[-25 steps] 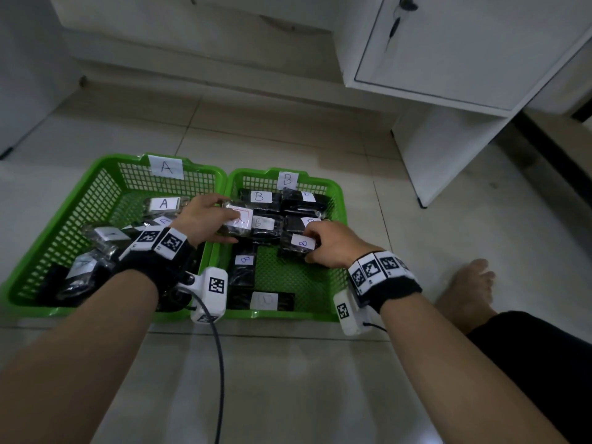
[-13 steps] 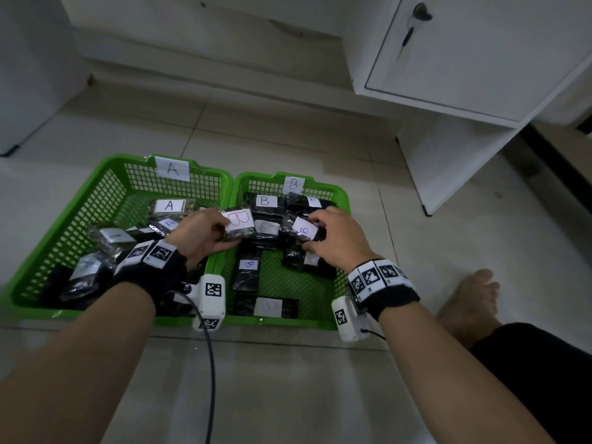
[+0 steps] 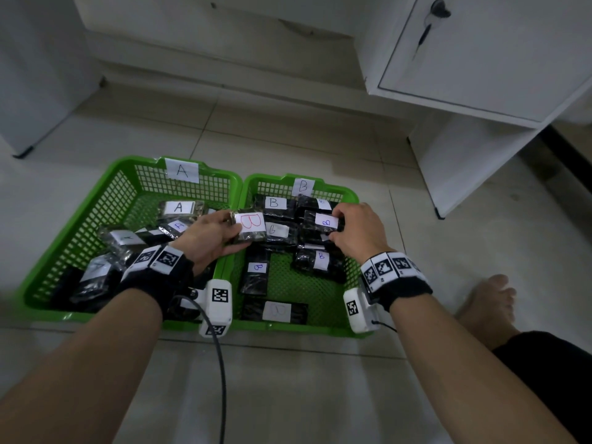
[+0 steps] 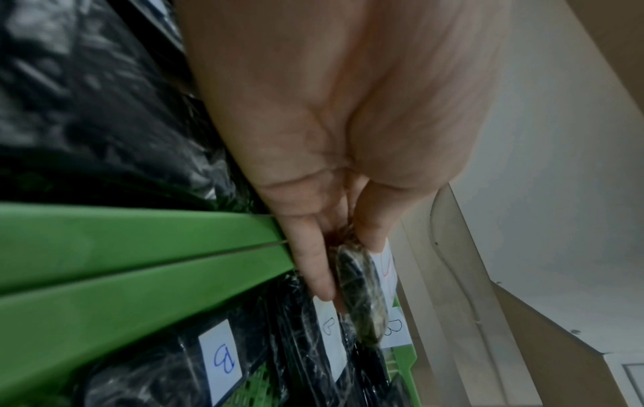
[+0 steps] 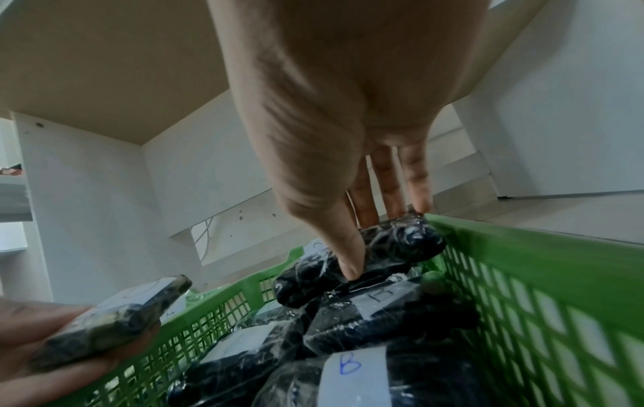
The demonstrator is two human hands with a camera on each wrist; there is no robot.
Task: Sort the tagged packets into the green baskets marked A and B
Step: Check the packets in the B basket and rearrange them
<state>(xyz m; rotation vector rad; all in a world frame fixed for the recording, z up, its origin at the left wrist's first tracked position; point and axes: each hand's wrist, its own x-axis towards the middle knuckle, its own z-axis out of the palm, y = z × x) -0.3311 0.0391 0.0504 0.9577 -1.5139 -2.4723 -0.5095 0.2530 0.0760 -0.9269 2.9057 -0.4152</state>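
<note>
Two green baskets sit side by side on the floor, basket A (image 3: 128,174) on the left and basket B (image 3: 349,195) on the right. Both hold several dark wrapped packets with white tags. My left hand (image 3: 213,235) pinches a packet with a red B tag (image 3: 251,224) over the rims between the baskets; the left wrist view shows this packet (image 4: 362,292) edge-on between thumb and fingers. My right hand (image 3: 355,232) grips a packet with a blue B tag (image 3: 323,221) above the pile in basket B; the right wrist view shows thumb and fingers around that packet (image 5: 397,242).
A white cabinet (image 3: 480,52) with a keyed door stands at the back right, its side panel (image 3: 455,161) reaching the floor near basket B. A bare foot (image 3: 490,302) lies right of the baskets. A cable (image 3: 221,379) runs from the left wrist camera towards me.
My right hand has lifted the blue B packet from the near part of basket B and carried it towards the far side. My left hand keeps the red B packet, shifted slightly right.
</note>
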